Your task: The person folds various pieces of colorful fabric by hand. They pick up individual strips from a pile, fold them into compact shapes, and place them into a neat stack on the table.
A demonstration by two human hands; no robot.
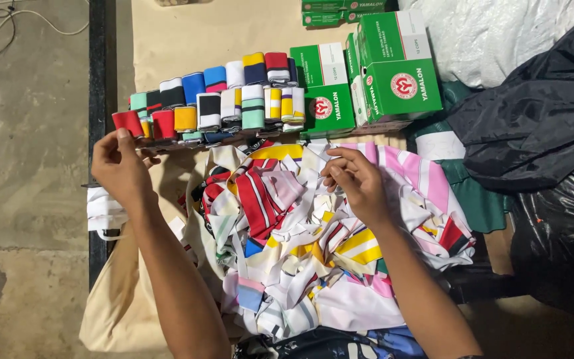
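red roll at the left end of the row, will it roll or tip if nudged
The red roll looks like wound striped fabric, so probably soft and light. It stands at the open end of the row, touched by the left hand, so a nudge could likely tip it outward.

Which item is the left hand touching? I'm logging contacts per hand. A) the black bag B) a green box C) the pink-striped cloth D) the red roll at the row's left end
D: the left hand has its fingertips on the red roll at the left end of the row of rolls, far from the green boxes and the black bag.
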